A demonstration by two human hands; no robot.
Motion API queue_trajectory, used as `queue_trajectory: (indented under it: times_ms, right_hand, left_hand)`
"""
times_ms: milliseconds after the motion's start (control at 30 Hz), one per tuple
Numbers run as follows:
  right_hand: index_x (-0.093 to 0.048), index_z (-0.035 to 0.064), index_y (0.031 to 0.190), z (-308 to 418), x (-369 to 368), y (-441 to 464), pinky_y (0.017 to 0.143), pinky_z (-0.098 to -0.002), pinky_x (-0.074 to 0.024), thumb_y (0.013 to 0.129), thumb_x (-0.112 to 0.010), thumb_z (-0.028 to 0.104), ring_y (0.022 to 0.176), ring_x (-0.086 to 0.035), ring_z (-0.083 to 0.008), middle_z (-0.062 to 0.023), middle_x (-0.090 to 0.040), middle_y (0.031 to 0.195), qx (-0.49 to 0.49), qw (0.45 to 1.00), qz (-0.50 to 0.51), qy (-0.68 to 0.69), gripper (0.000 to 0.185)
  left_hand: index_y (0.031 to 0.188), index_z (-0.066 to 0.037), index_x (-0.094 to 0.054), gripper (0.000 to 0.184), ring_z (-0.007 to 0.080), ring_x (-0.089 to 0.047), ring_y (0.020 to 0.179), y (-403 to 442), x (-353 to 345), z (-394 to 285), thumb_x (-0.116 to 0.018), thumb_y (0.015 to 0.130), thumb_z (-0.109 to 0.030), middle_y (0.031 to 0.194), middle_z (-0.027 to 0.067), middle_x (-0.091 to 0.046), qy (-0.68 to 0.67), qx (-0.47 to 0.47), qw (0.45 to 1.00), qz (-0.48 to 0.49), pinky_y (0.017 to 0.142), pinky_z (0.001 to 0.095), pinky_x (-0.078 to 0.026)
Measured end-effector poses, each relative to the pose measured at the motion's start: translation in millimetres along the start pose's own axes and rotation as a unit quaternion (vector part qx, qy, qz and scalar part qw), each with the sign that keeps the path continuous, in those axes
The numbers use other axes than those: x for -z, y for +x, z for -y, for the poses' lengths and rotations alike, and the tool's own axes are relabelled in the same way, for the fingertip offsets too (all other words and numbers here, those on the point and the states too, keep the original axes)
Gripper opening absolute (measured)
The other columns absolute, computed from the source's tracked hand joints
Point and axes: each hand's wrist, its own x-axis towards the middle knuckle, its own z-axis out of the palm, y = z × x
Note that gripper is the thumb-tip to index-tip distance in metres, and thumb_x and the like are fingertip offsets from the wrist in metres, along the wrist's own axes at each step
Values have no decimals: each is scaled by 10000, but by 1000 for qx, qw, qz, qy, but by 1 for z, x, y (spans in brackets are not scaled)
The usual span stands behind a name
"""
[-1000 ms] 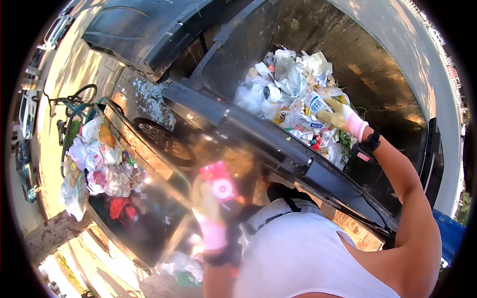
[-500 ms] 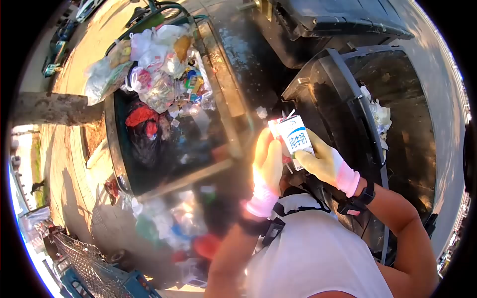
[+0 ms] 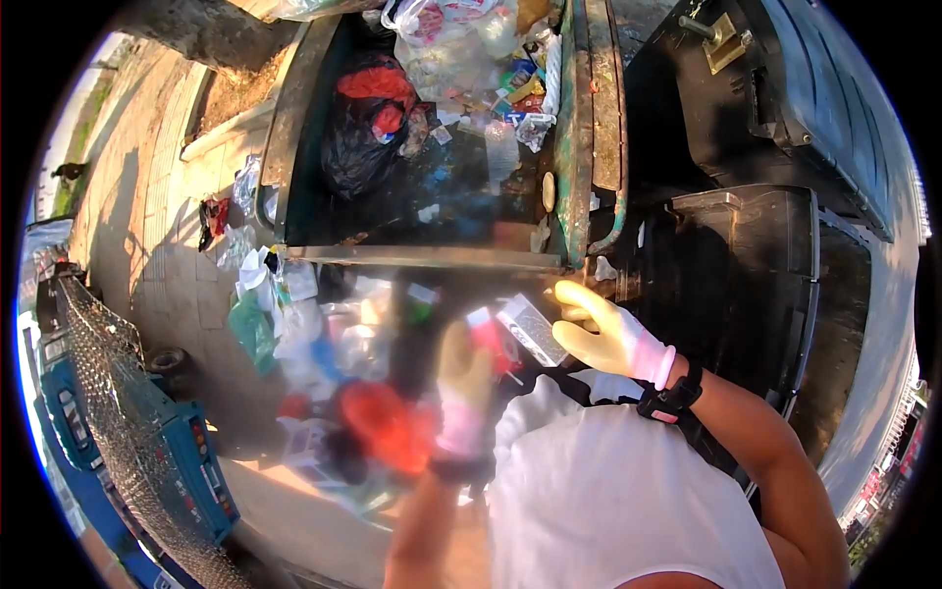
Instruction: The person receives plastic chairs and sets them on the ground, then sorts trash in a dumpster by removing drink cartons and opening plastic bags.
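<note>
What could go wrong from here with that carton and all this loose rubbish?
The grey-and-white, box-shaped carton may drop: it sits at the edge of the yellow-and-pink gloved right hand, with no firm grip showing.

The bright pink packet might slip; blur hides how the matching gloved left hand holds it.

The loose heap of red, green and white plastic rubbish lies close to the person, who could trip on it.

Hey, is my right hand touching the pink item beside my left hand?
Apart. The head view shows a gap between your right hand and the pink item, with the white carton lying between them.
</note>
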Motion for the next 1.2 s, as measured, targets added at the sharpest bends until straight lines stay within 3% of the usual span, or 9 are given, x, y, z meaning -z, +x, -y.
queue_trajectory:
  times_ms: [33, 133, 333, 467, 633, 800, 900, 1033, 1200]
  right_hand:
    - [-508, 12, 1509, 28, 7, -1, 916, -365, -582, 985, -733, 285, 1069, -749, -250, -198, -735, 1268, -104, 994, 18, 42, 632]
    - [-548, -36, 1433, 21, 16, 8, 834, -260, -550, 1008, -665, 36, 866, -643, -71, -3, -716, 959, 101, 994, 8, -49, 447]
    - [-681, 7, 1285, 2, 71, -21, 944, -330, -588, 1002, -724, 114, 1119, -730, -221, -158, -743, 1222, 122, 974, -159, -105, 306]
    - [-688, -5, 1305, 21, 124, -74, 981, -322, -562, 1025, -671, 73, 1123, -705, -179, -119, -732, 1283, -18, 960, -260, -100, 291]
    - [-639, -50, 1378, 23, 180, -160, 1030, -269, -515, 1067, -607, 49, 1153, -681, -158, -106, -714, 1297, 22, 899, -437, -12, 328]
    - [-526, -19, 1478, 6, 207, -224, 1160, -468, -434, 1007, -686, 249, 1349, -552, -458, -267, -578, 1476, -123, 616, -550, -550, 565]
    - [-470, 18, 1529, -47, 199, -239, 1117, -483, -466, 971, -713, 360, 1353, -551, -460, -269, -551, 1504, -227, 668, -555, -441, 698]
    - [-423, 93, 1583, -62, 189, -238, 1067, -482, -503, 950, -730, 418, 1306, -595, -441, -248, -578, 1484, -271, 674, -551, -411, 775]
    - [-421, 97, 1584, -57, 187, -236, 1054, -483, -511, 947, -732, 417, 1278, -612, -442, -247, -603, 1457, -295, 667, -545, -413, 777]
  left_hand:
    - [1600, 64, -343, 778, 226, -616, 1233, 7, 26, 12, -738, 958, -128, 1408, 201, -602, -3, 9, 1000, 0, 987, 333, -543]
    - [1577, 73, -387, 766, 286, -603, 1290, 27, 84, 33, -737, 967, -231, 1498, 248, -558, 147, 10, 986, -73, 1062, 375, -501]
    - [1466, 117, -504, 723, 463, -530, 1383, 49, 164, 69, -689, 942, -346, 1466, 334, -575, 415, 25, 882, -220, 1160, 430, -409]
    - [1435, 122, -528, 718, 475, -538, 1372, 62, 177, 91, -661, 935, -375, 1445, 344, -586, 422, 59, 886, -184, 1150, 437, -416]
    - [1409, 114, -553, 700, 455, -555, 1359, 73, 129, 88, -649, 917, -375, 1425, 343, -601, 383, 46, 911, -145, 1136, 433, -421]
    - [1403, 112, -563, 669, 429, -576, 1324, 90, 64, 55, -651, 931, -354, 1392, 343, -616, 376, -20, 926, -22, 1124, 419, -429]
    - [1403, 95, -581, 657, 430, -571, 1321, 102, 21, 24, -667, 936, -359, 1394, 327, -619, 431, -10, 902, 19, 1148, 439, -410]
    - [1196, 21, -640, 380, 349, -688, 928, 138, 27, 44, -578, 1070, -332, 1071, 208, -713, 305, -30, 952, 2, 857, 440, -556]
    - [1276, 0, -669, 368, 343, -603, 1021, 144, 39, 31, -598, 977, -202, 1124, 212, -635, 569, -148, 806, -61, 930, 453, -494]
